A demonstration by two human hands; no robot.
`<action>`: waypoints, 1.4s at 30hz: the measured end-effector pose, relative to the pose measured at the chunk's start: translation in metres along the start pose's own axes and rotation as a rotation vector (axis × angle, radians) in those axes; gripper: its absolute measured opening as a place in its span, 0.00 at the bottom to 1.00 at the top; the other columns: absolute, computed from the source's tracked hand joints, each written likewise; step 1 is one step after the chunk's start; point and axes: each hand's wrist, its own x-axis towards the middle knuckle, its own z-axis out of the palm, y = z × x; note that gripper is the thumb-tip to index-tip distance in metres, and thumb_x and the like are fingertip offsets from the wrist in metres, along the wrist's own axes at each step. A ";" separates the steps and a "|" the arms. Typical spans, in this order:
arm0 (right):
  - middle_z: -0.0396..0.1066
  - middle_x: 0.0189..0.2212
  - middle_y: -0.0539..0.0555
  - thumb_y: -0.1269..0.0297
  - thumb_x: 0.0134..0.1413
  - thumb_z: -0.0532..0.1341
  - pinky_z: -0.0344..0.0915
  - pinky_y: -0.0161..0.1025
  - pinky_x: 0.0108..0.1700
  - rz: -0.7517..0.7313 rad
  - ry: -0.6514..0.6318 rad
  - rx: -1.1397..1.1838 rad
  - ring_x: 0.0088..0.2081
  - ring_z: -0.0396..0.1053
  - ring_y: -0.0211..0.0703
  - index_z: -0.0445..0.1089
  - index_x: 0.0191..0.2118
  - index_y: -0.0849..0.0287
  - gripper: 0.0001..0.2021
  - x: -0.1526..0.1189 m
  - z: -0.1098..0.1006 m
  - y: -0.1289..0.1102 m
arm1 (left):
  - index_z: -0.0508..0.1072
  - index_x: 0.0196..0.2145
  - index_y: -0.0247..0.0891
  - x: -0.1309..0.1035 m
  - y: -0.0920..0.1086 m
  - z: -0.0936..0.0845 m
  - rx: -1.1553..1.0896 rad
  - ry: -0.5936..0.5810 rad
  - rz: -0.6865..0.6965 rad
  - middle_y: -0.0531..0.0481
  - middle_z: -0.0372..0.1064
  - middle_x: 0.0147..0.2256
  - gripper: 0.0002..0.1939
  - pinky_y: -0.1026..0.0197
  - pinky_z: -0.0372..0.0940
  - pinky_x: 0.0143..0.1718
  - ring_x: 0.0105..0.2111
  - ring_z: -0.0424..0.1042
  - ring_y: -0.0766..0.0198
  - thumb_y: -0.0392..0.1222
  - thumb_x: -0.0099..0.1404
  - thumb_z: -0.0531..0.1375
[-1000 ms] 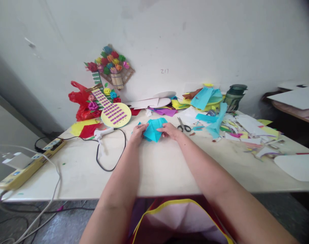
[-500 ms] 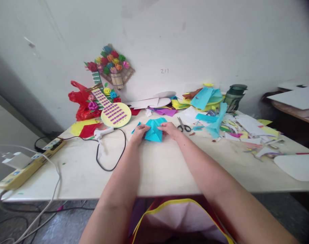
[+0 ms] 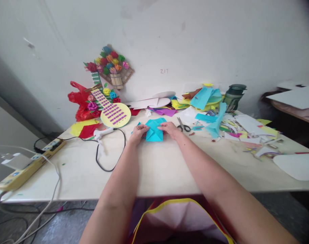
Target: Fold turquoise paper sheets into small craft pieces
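Note:
A creased piece of turquoise paper (image 3: 155,133) is held just above the middle of the table. My left hand (image 3: 139,133) pinches its left side between thumb and fingers. On the opposite side, my right hand (image 3: 169,129) is closed on the paper's right edge. Fold lines cross the paper's face. Black-handled scissors (image 3: 183,126) lie just right of my right hand. To the left of my left hand rests a white glue gun (image 3: 103,133) with its black cord looped on the tabletop.
A yellow paper guitar (image 3: 116,114) and a red plastic bag (image 3: 79,100) stand at the back left. Paper scraps (image 3: 243,127) cover the right side, near a dark green bottle (image 3: 234,97). At the left edge lies a power strip (image 3: 29,164) with cables. A white table (image 3: 167,173) spans the view.
The turquoise paper has turned slightly and now faces me flatter and squarer. Both hands keep their pinch on it, almost in the same place.

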 end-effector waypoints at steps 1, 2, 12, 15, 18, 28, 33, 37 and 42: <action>0.64 0.15 0.45 0.64 0.33 0.70 0.55 0.32 0.19 0.003 -0.001 0.006 0.16 0.58 0.31 0.68 0.26 0.62 0.13 -0.001 0.000 0.000 | 0.67 0.22 0.35 0.000 0.000 0.000 -0.010 0.000 -0.008 0.59 0.57 0.15 0.18 0.67 0.47 0.18 0.15 0.55 0.75 0.46 0.41 0.70; 0.64 0.15 0.45 0.64 0.32 0.70 0.56 0.32 0.19 0.005 -0.005 0.013 0.17 0.58 0.32 0.68 0.26 0.62 0.13 -0.001 0.001 -0.001 | 0.68 0.23 0.34 0.000 0.001 0.000 -0.023 -0.002 -0.016 0.59 0.58 0.15 0.17 0.67 0.48 0.18 0.15 0.55 0.75 0.45 0.41 0.70; 0.61 0.14 0.44 0.63 0.31 0.70 0.57 0.32 0.18 -0.010 -0.074 0.072 0.16 0.58 0.31 0.67 0.24 0.61 0.13 0.000 0.000 0.001 | 0.69 0.25 0.35 0.002 0.000 -0.002 -0.055 0.001 -0.054 0.58 0.58 0.16 0.12 0.67 0.47 0.18 0.15 0.55 0.74 0.40 0.43 0.67; 0.62 0.14 0.44 0.64 0.32 0.70 0.58 0.31 0.19 -0.011 -0.066 0.077 0.16 0.58 0.31 0.68 0.25 0.61 0.12 -0.001 0.001 0.000 | 0.69 0.25 0.35 0.001 0.002 0.000 -0.086 0.011 -0.057 0.57 0.59 0.16 0.10 0.66 0.49 0.18 0.16 0.56 0.73 0.37 0.44 0.66; 0.65 0.15 0.45 0.65 0.33 0.69 0.59 0.31 0.19 -0.005 -0.062 0.077 0.16 0.59 0.32 0.71 0.28 0.62 0.12 -0.002 0.002 -0.001 | 0.71 0.29 0.35 0.001 0.002 0.000 -0.101 0.023 -0.062 0.56 0.62 0.18 0.12 0.66 0.52 0.20 0.17 0.59 0.72 0.36 0.43 0.66; 0.68 0.18 0.47 0.64 0.34 0.68 0.58 0.32 0.20 -0.045 -0.122 0.118 0.18 0.60 0.32 0.76 0.36 0.62 0.17 -0.002 0.001 -0.001 | 0.74 0.29 0.34 0.002 0.001 -0.001 -0.091 0.050 0.003 0.57 0.60 0.16 0.12 0.67 0.52 0.18 0.16 0.59 0.72 0.37 0.42 0.65; 0.69 0.17 0.48 0.65 0.31 0.67 0.60 0.33 0.20 -0.054 -0.153 0.138 0.17 0.62 0.33 0.75 0.32 0.63 0.15 -0.006 0.002 -0.005 | 0.74 0.27 0.33 -0.001 0.003 0.001 -0.076 0.028 0.023 0.57 0.60 0.16 0.10 0.67 0.52 0.18 0.15 0.57 0.72 0.38 0.43 0.64; 0.67 0.17 0.49 0.61 0.34 0.65 0.62 0.34 0.21 -0.063 -0.176 0.173 0.18 0.63 0.35 0.74 0.29 0.64 0.13 -0.006 0.001 -0.005 | 0.74 0.27 0.33 -0.001 0.004 0.001 -0.064 0.036 0.027 0.56 0.62 0.17 0.10 0.67 0.54 0.18 0.16 0.58 0.72 0.39 0.43 0.64; 0.67 0.17 0.49 0.55 0.35 0.68 0.62 0.34 0.22 -0.057 -0.134 0.137 0.19 0.63 0.35 0.72 0.27 0.63 0.15 -0.005 0.003 -0.004 | 0.74 0.25 0.33 -0.001 0.005 0.002 -0.049 0.001 0.027 0.55 0.62 0.18 0.11 0.66 0.55 0.20 0.18 0.61 0.71 0.44 0.45 0.65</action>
